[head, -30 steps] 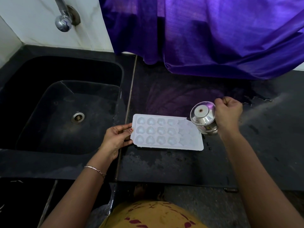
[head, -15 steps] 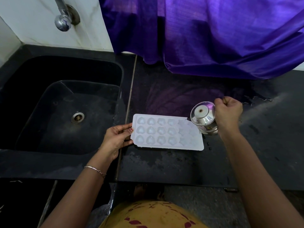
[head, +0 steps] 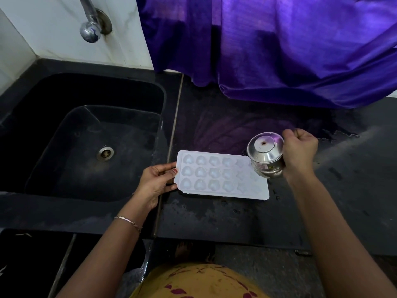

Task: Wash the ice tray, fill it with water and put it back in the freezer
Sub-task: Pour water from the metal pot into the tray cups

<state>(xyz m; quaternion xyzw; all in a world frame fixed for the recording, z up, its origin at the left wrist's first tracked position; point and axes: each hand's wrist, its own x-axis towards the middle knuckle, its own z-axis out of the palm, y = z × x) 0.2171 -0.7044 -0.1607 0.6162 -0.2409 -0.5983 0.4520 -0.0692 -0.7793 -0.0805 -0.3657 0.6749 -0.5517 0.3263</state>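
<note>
Left hand (head: 158, 181) grips ice tray (head: 221, 175); right hand (head: 299, 150) clasps tipped steel pot (head: 265, 154).

White ice tray (head: 221, 175), silver steel pot (head: 265, 154), black counter (head: 214, 214), purple cloth (head: 279, 46)

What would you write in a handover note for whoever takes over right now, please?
Left hand holds the left edge of the white plastic ice tray with heart-shaped cells, flat on the black stone counter.
Right hand grips a small round steel pot, tipped over the tray's right end.
Done: left cells look filled.
Left: fill the right cells, then carry the tray to the freezer, not in view.
</note>
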